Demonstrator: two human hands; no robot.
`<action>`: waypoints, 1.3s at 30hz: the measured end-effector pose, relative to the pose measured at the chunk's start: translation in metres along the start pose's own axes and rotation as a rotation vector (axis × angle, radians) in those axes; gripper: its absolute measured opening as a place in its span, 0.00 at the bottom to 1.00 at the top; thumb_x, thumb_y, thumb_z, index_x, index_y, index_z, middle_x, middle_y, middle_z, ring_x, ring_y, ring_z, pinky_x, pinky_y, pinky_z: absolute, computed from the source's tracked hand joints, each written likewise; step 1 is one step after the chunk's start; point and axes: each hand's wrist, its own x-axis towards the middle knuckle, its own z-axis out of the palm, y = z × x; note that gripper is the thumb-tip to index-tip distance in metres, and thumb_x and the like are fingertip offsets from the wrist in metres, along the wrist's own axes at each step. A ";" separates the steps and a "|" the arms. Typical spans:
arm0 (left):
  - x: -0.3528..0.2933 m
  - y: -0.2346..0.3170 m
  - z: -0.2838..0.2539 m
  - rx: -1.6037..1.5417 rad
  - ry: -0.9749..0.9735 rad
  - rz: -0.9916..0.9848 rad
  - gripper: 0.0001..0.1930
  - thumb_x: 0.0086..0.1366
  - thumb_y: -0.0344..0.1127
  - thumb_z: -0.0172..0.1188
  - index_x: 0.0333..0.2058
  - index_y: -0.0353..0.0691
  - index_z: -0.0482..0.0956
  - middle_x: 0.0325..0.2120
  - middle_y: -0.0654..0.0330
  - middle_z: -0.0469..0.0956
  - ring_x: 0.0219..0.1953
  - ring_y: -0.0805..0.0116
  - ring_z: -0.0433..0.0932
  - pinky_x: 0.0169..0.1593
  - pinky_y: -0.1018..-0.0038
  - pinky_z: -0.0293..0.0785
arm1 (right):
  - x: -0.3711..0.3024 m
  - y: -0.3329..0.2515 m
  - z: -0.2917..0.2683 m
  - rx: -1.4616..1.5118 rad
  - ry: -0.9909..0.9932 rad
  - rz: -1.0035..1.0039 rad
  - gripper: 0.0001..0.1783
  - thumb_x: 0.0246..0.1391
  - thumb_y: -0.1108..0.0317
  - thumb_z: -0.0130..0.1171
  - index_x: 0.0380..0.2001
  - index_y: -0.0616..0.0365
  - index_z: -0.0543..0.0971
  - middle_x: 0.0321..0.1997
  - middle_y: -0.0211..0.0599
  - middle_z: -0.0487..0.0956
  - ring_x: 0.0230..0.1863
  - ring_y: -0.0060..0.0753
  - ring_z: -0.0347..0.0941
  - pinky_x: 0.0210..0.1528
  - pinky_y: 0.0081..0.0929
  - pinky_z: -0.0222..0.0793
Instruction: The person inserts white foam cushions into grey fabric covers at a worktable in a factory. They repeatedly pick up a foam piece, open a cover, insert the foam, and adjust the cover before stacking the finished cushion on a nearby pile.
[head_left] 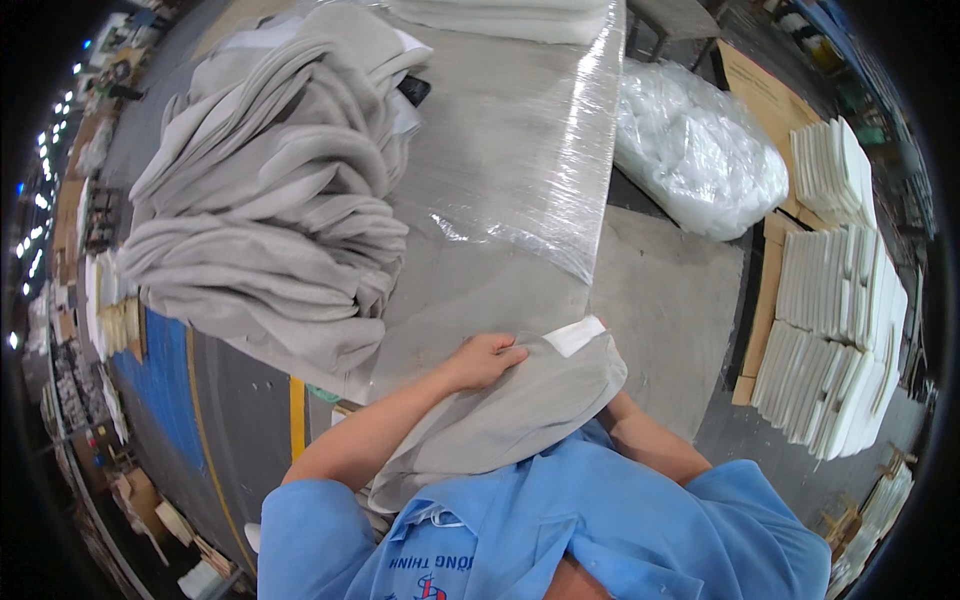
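Note:
My left hand (485,362) is closed on the upper edge of a grey fabric cover (500,425), its thumb and fingers pinching the cloth. The cover hangs in front of my body over the near edge of the table. A white patch (574,336) shows at its top right corner; whether it is a label or lining I cannot tell. My right forearm (655,440) runs up behind the right side of the cover, and the fabric hides nearly all of that hand. A big heap of similar grey covers (270,190) lies to the left on the table.
Clear plastic film wraps the table top (500,140), with white padded sheets (500,18) at its far end. On the right are a bundle of clear plastic (700,150) and stacks of white pads (835,330). A dark object (414,90) sits beside the heap.

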 end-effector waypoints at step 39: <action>-0.234 -0.200 0.080 -1.052 0.884 0.288 0.13 0.76 0.44 0.61 0.46 0.40 0.82 0.35 0.64 0.83 0.36 0.72 0.81 0.43 0.73 0.78 | -0.229 -0.098 0.166 -1.636 -0.915 -0.723 0.27 0.41 0.78 0.75 0.48 0.60 0.83 0.41 0.34 0.86 0.42 0.28 0.82 0.47 0.30 0.77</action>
